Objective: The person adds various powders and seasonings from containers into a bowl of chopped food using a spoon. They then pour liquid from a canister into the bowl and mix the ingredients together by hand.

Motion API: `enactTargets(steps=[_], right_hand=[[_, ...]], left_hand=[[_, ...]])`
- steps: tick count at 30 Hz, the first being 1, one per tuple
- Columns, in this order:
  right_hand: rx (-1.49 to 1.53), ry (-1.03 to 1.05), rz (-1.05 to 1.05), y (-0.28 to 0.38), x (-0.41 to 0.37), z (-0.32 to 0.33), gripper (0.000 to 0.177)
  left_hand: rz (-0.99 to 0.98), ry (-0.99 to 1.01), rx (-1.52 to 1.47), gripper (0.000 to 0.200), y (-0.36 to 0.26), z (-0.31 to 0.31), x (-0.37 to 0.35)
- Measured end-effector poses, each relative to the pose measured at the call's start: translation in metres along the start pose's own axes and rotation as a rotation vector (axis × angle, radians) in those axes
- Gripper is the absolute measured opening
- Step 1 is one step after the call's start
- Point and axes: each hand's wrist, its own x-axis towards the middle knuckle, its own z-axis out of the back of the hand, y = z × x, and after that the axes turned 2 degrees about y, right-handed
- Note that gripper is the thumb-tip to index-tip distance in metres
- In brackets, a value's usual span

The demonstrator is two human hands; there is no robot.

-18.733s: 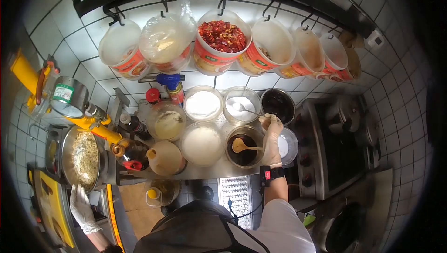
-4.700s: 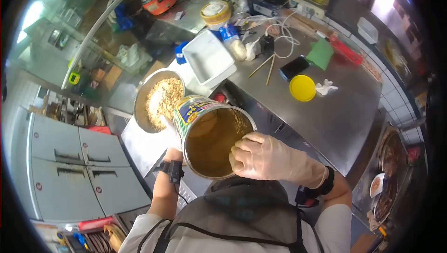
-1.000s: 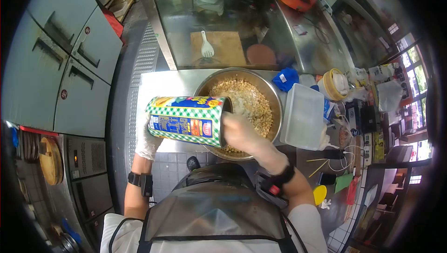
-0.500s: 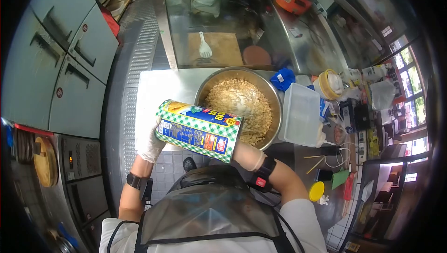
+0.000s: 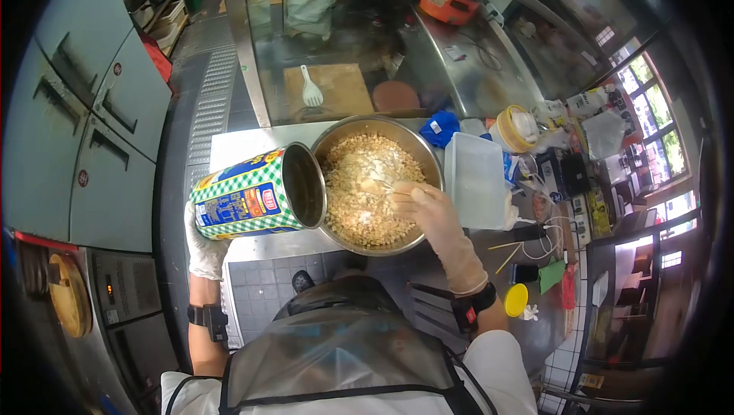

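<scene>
My left hand [image 5: 205,243], in a thin white glove, grips a large tin can [image 5: 245,197] with a green-checked label. The can lies tilted on its side, its open mouth facing right beside the bowl's rim; its inside looks dark. Above the wide metal bowl [image 5: 436,157] is my gloved right hand [image 5: 427,209], fingers pinched on what looks like a small spoon [image 5: 373,185], partly hidden by the fingers. Chopped pale beige pieces [image 5: 375,224] fill much of the bowl, with patches of white powder on top.
A clear plastic tub [image 5: 475,182] stands right of the bowl, near a blue bag [image 5: 440,129]. Behind a glass panel lie a white slotted spatula [image 5: 311,88] and a cutting board [image 5: 344,90]. A yellow lid [image 5: 515,300] sits at lower right.
My right hand has come out of the can and moved over the bowl. The can has shifted left, its mouth now visible. More white powder is scattered on the pieces.
</scene>
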Motion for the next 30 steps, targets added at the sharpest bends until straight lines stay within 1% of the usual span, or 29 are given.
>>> enactTargets(steps=[2, 3, 5, 6, 8, 9, 11, 12, 14, 16, 17, 18, 19, 20, 21, 23, 24, 26, 27, 28, 29, 30], right_hand=[[-0.311, -0.121, 0.138, -0.020, -0.004, 0.031, 0.032], [-0.313, -0.129, 0.137, -0.029, -0.005, 0.037, 0.032], [-0.314, -0.421, 0.261, -0.032, -0.007, 0.036, 0.029], [-0.312, -0.423, 0.261, -0.029, -0.010, 0.030, 0.029], [-0.430, -0.484, 0.541, -0.014, -0.019, 0.009, 0.024], [-0.427, -0.493, 0.543, -0.002, -0.026, -0.008, 0.024], [-0.844, -0.483, 0.818, 0.017, -0.042, -0.039, 0.021], [-0.848, -0.503, 0.812, 0.019, -0.048, -0.047, 0.021], [-0.908, -0.305, 0.829, 0.017, -0.055, -0.061, 0.020], [-0.853, -0.177, 0.773, 0.006, -0.056, -0.083, 0.018], [-0.674, -0.066, 0.583, 0.007, -0.058, -0.099, 0.018], [-0.707, -0.084, 0.685, 0.001, -0.055, -0.107, 0.019], [-0.719, -0.105, 0.680, -0.003, -0.057, -0.109, 0.019], [-0.622, -0.093, 0.657, 0.001, -0.065, -0.109, 0.018], [-0.660, -0.142, 0.688, -0.002, -0.069, -0.103, 0.017], [-0.566, -0.247, 0.634, -0.010, -0.086, -0.083, 0.016], [-0.573, -0.277, 0.634, -0.012, -0.096, -0.072, 0.016], [-0.867, -0.473, 0.786, -0.017, -0.118, -0.041, 0.014], [-0.956, -0.629, 0.647, -0.043, -0.138, 0.008, 0.014], [-1.392, -0.746, 0.711, -0.069, -0.150, 0.055, 0.015], [-1.374, -0.872, 0.535, -0.078, -0.172, 0.082, 0.017], [-1.346, -0.978, 0.285, -0.099, -0.194, 0.119, 0.020]], left_hand=[[0.009, 0.009, -0.005, 0.067, 0.001, -0.005, -0.002], [0.014, 0.000, -0.003, 0.066, 0.002, -0.005, -0.002], [0.015, -0.006, -0.003, 0.066, 0.004, -0.005, -0.001], [0.011, -0.010, 0.006, 0.066, 0.007, -0.005, 0.000], [0.019, -0.017, 0.019, 0.066, 0.010, -0.009, -0.001], [0.025, -0.011, 0.024, 0.066, 0.009, -0.012, -0.002], [0.091, 0.060, -0.016, 0.066, 0.011, -0.014, -0.002], [0.106, 0.080, -0.031, 0.065, 0.012, -0.013, -0.002], [0.131, 0.097, -0.043, 0.065, 0.015, -0.017, -0.006], [0.167, 0.140, -0.034, 0.065, 0.023, -0.017, -0.003], [0.194, 0.096, -0.067, 0.064, 0.029, -0.008, 0.000], [0.232, 0.134, -0.051, 0.063, 0.030, -0.015, -0.004], [0.267, 0.102, -0.070, 0.060, 0.033, -0.018, -0.006], [0.201, 0.130, 0.013, 0.060, 0.038, -0.033, -0.011], [0.282, 0.101, -0.084, 0.063, 0.043, -0.022, -0.010], [0.235, 0.081, -0.023, 0.065, 0.056, -0.032, -0.023], [0.247, 0.082, -0.009, 0.064, 0.063, -0.026, -0.024], [0.240, 0.101, 0.027, 0.062, 0.075, -0.021, -0.027], [0.243, 0.111, 0.031, 0.062, 0.082, -0.026, -0.035], [0.272, 0.092, 0.013, 0.061, 0.091, -0.032, -0.048], [0.299, 0.072, -0.001, 0.060, 0.095, -0.037, -0.058], [0.339, 0.055, -0.011, 0.055, 0.103, -0.037, -0.062]])
